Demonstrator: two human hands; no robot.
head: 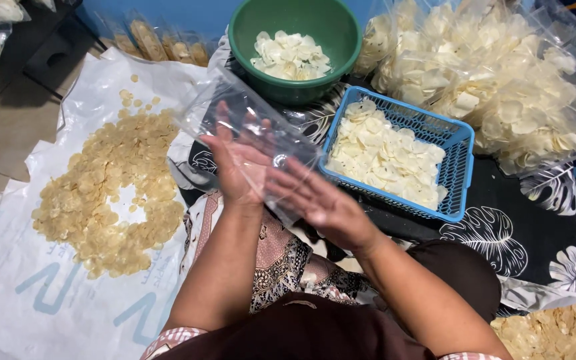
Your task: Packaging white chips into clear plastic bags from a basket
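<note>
From the head camera, both hands meet at the middle of the frame around an empty clear plastic bag [248, 127]. The left hand [238, 167] lies flat with its fingers spread, apparently inside or beneath the film; its grip is wide and closes on nothing. The right hand [325, 203] presses its open palm against the bag's lower end, fingers extended, so the bag is sandwiched between the two palms. Just right of the bag sits a blue basket [461, 143] filled with pale thin chips. Beyond the hands stands a green bowl [341, 30] with more white chips. Sealed packs of chips [501, 93] pile up at the upper right. A heap of yellowish chips [111, 193] spreads over a white sack [48, 293] on the floor, left.
</note>
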